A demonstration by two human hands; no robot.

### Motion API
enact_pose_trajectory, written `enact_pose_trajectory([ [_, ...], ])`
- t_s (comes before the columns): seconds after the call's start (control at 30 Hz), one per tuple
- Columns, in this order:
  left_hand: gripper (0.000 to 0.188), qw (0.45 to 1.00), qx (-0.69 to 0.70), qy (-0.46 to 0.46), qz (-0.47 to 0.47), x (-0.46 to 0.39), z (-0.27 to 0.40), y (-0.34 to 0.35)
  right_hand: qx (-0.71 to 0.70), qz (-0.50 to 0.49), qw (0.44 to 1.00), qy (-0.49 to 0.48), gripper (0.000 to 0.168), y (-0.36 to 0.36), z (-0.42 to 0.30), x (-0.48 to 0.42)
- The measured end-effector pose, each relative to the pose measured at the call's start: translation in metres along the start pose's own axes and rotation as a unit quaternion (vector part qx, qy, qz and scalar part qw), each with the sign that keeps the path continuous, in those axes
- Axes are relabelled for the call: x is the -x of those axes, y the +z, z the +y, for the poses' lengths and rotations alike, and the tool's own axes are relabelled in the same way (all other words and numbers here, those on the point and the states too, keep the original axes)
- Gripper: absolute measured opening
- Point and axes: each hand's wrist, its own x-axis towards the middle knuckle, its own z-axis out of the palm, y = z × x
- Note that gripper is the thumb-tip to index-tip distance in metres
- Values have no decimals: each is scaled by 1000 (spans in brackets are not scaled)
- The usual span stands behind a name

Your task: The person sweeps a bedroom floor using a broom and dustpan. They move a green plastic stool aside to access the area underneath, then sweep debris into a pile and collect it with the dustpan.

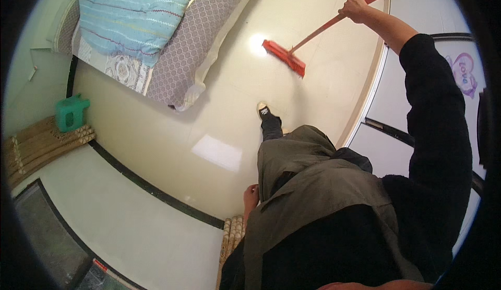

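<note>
My right hand (353,9) is closed around the handle of a broom, out in front of me at the upper right. The broom's red head (285,59) rests on or just above the pale glossy floor (235,110), with its bristles towards the lower right end showing. Above my grip the red handle runs on to the top edge of the picture. Down at my side, close to the brown apron (313,180) I wear, is my left hand (251,197). Its fingers look curled, but part of it is hidden by the apron.
A bed with a grey patterned cover (191,35) and a blue striped quilt (133,16) stands ahead on the left. White cabinet doors (399,90) line the right. At the left, a green plastic jug (70,112) sits on a brown ledge (35,143). My shoe (264,110) is on the floor.
</note>
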Motion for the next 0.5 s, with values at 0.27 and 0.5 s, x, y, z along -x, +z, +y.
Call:
enact_pose_trajectory([
  [0.27,36,998,33,-43,-22,-78,95,-43,-133,51,988,62,17,4,71,3],
  [0.5,29,996,90,-24,-8,-113,159,-20,-325,-38,945,-11,28,-13,38,24],
])
